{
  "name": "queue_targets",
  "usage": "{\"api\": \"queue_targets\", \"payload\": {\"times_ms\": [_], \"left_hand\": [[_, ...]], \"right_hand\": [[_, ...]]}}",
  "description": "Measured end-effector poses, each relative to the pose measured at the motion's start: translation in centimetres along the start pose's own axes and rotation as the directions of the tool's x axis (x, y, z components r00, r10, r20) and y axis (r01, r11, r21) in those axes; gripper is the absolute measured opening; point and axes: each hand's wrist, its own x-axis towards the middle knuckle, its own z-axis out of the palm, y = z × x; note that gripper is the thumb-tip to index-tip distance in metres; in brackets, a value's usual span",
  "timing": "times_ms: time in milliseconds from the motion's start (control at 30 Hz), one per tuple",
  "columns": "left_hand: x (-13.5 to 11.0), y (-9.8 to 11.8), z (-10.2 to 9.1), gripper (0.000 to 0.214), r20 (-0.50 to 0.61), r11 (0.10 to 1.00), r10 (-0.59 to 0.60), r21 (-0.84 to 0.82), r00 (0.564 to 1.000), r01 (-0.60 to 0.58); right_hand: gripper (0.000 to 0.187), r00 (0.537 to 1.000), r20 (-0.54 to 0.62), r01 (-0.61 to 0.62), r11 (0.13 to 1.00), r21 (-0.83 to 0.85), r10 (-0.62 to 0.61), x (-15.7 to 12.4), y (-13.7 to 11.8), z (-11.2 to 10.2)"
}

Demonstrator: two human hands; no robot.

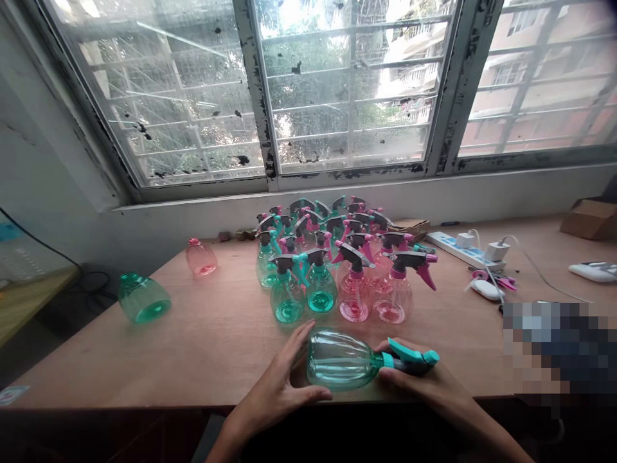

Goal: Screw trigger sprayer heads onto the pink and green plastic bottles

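Note:
A green spray bottle (341,360) lies on its side in the air or on the table's front edge; I cannot tell which. Its teal and grey trigger head (409,359) points right. My right hand (409,379) is closed around the neck and the underside of the head. Around the base curves my left hand (284,376), with the fingers on the far side and the thumb along the near side. Just behind stand several upright spray bottles with heads on, among them a green one (288,296) and a pink one (354,299).
On the left stand a headless green bottle (144,301) and a headless pink bottle (201,258). At the right are a power strip (463,249) with white plugs, a white mouse (488,289), pink scissors (504,281) and a cardboard box (590,218). A window runs behind the table.

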Motion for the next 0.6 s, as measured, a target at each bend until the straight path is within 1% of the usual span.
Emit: {"api": "queue_targets", "payload": {"times_ms": [100,167,233,300,333,433,500,600], "left_hand": [[-0.1,-0.2,0.2,0.097,0.022,0.997,0.043,-0.069,0.999,-0.041],[0.0,-0.3,0.4,0.097,0.022,0.994,0.052,-0.098,0.998,-0.049],[0.1,-0.3,0.4,0.108,0.008,0.992,0.034,-0.126,0.999,-0.033],[0.2,-0.2,0.4,0.117,0.002,0.99,0.008,-0.141,1.0,-0.007],[0.2,-0.1,0.4,0.116,0.001,0.99,-0.002,-0.14,1.0,0.002],[0.1,0.2,0.3,0.101,0.02,0.989,-0.015,-0.145,1.0,0.018],[0.1,0.2,0.2,0.102,0.038,0.987,-0.002,-0.162,0.999,0.008],[0.1,0.1,0.3,0.105,0.038,0.988,0.024,-0.151,0.999,-0.018]], "right_hand": [[0.039,0.997,0.032,-0.068,0.992,0.108,0.065,0.0,0.3,0.3],[0.041,0.996,0.037,-0.08,0.988,0.129,0.075,0.0,0.4,0.4],[0.041,0.997,0.04,-0.072,0.99,0.117,0.068,0.2,0.5,0.2],[0.04,0.997,0.063,-0.048,0.997,0.065,0.044,0.3,0.4,-0.2],[0.04,0.996,0.079,-0.03,0.999,0.032,0.027,0.4,0.4,-0.4],[0.04,0.994,0.112,0.017,0.999,-0.036,-0.013,0.6,0.4,-0.9],[0.04,0.994,0.104,0.02,0.999,-0.045,-0.015,0.7,0.5,-0.9],[0.041,0.998,0.055,-0.009,1.0,-0.019,0.01,0.5,0.8,-0.7]]}}
